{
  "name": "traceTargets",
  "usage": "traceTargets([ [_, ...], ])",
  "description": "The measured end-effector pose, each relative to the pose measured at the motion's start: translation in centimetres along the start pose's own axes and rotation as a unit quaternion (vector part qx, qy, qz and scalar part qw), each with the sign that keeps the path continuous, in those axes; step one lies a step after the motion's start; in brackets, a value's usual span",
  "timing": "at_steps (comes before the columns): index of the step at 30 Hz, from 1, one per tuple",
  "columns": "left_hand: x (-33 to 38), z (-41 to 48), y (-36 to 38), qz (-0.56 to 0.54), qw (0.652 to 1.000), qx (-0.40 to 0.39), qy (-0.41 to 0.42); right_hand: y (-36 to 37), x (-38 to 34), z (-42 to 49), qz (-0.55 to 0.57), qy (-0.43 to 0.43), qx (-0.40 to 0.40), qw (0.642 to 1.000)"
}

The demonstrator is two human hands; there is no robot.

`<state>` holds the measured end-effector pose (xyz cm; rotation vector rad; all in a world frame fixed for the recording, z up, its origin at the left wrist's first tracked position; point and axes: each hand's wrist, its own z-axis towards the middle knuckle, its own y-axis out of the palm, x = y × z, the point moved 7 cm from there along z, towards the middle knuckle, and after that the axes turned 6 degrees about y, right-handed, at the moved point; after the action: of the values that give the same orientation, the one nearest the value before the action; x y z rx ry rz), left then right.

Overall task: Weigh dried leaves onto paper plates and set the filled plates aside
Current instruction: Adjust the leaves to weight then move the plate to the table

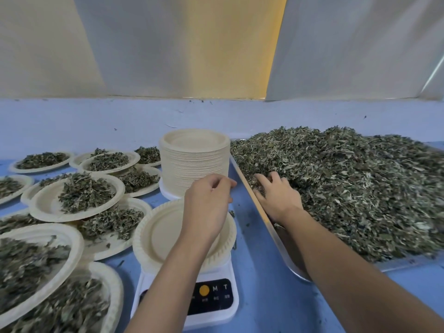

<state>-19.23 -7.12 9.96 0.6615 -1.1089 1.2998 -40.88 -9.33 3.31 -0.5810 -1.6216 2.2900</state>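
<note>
An empty paper plate (161, 236) sits on a white digital scale (211, 299) at the front centre. My left hand (206, 205) hovers over the plate's far right side with loosely curled fingers, holding nothing I can see. To the right, a metal tray (271, 231) carries a big heap of dried leaves (360, 186). My right hand (278, 195) rests palm down in the heap's near left edge, fingers spread and dug into the leaves. A tall stack of empty paper plates (194, 164) stands behind the scale.
Several filled paper plates (79, 195) overlap across the left of the blue table (264, 296), some stacked on one another. A pale wall and hanging sheets close off the back. Loose leaf bits lie scattered on the table.
</note>
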Motion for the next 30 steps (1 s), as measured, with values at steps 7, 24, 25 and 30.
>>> traceTargets([
  [7,-0.2,0.0,-0.4,-0.008,1.000,0.005,-0.008,0.4,-0.3,-0.3,-0.035,0.003,-0.071,0.997],
  [24,0.4,-1.4,0.3,-0.057,0.998,-0.009,-0.033,-4.6,3.0,-2.7,0.564,0.269,0.048,0.780],
  [25,0.4,-1.4,0.2,-0.058,0.998,-0.008,-0.033,-4.9,2.8,-3.0,0.587,0.283,0.049,0.757],
  [30,-0.2,-1.4,-1.8,-0.085,0.994,0.048,-0.049,-6.7,-0.7,-2.9,0.721,0.255,-0.001,0.645],
])
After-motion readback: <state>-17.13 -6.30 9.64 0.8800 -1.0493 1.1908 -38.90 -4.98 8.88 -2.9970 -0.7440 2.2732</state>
